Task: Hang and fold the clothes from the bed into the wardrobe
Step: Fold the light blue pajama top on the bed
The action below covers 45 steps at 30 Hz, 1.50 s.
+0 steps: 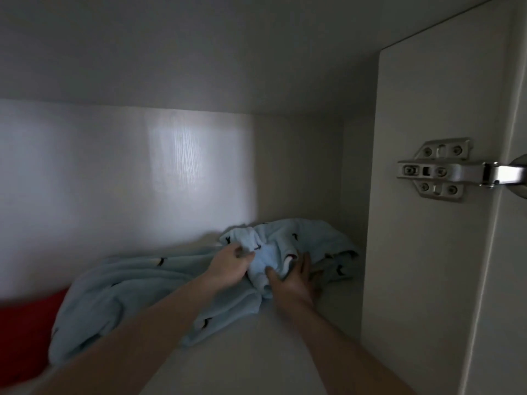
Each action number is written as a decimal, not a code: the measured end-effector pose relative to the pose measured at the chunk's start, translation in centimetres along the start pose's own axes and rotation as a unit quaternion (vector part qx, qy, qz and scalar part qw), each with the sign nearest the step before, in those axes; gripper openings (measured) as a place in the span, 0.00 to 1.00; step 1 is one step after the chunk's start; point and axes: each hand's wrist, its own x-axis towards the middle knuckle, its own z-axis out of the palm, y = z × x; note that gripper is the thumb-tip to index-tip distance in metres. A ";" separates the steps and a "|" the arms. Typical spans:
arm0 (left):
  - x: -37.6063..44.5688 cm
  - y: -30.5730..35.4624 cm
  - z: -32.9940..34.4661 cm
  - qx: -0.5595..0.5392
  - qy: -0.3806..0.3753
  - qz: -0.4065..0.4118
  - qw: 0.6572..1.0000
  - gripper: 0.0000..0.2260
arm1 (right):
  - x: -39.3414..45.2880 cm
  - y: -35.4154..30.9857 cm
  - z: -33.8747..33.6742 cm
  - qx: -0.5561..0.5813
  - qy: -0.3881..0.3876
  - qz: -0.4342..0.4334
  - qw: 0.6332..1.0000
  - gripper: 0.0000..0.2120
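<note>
Our left hand (228, 266) pinches the blue garment (137, 286), right hand (293, 276) pressing spread fingers; bunched, it may slide off the shelf (256, 352).

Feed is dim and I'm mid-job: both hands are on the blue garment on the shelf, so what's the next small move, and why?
Probably smooth the bunched part flat. The light blue garment lies crumpled on the wardrobe shelf, heaped toward the right corner. The left hand grips a fold and the right hand presses beside it, so both are placed to spread it.
</note>
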 end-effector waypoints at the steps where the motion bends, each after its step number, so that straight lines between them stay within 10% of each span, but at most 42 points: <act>1: -1.3 -1.2 -0.5 0.041 0.017 0.041 0.998 0.13 | 0.3 0.5 0.4 -0.017 -0.001 -0.005 1.000 0.45; 7: -6.6 -7.7 -1.4 0.313 -0.053 0.096 0.944 0.36 | 1.8 1.5 1.3 -0.050 -0.027 -0.029 0.998 0.44; 16: -8.6 -8.9 -0.9 0.430 -0.054 0.141 0.890 0.34 | -2.4 2.3 0.9 -0.035 0.018 -0.095 0.995 0.40; 32: -24.1 0.4 -6.1 0.224 -0.077 0.377 0.895 0.31 | -25.2 4.1 -12.0 0.077 -0.005 -0.130 0.989 0.33; 45: -48.1 15.6 2.0 0.068 -0.258 0.596 0.757 0.28 | -57.2 14.9 -32.7 0.066 0.233 0.051 0.969 0.21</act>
